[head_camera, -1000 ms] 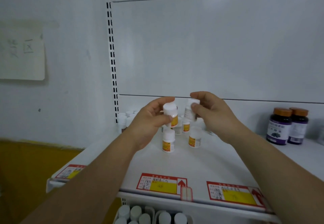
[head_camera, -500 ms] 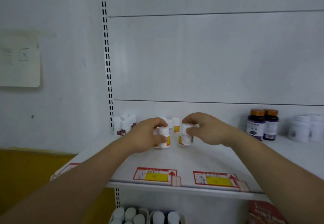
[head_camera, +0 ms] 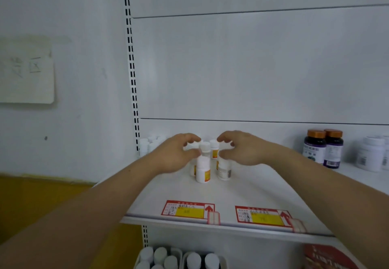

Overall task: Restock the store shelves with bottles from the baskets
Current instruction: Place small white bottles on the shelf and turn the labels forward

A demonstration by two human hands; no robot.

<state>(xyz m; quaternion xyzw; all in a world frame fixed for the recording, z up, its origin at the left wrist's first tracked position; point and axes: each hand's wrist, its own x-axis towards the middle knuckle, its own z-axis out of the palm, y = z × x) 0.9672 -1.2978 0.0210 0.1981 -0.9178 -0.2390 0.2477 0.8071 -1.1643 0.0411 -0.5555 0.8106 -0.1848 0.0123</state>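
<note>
Both hands, left hand point(head_camera: 176, 155) and right hand point(head_camera: 242, 151), hover with fingers loosely curled above bottles point(head_camera: 203, 168) just placed on the shelf point(head_camera: 242, 191); next, probably, fetch more.

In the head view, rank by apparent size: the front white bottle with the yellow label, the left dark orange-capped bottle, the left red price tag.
1. Left red price tag, though nearest the camera.
2. Left dark orange-capped bottle.
3. Front white bottle, close behind; unsure.

You see a cluster of small white bottles point(head_camera: 203, 168) with orange-yellow labels standing upright mid-depth on the white shelf point(head_camera: 242, 193). More white-capped bottles point(head_camera: 166, 258) sit in baskets point(head_camera: 182, 257) below the shelf's front edge.
</note>
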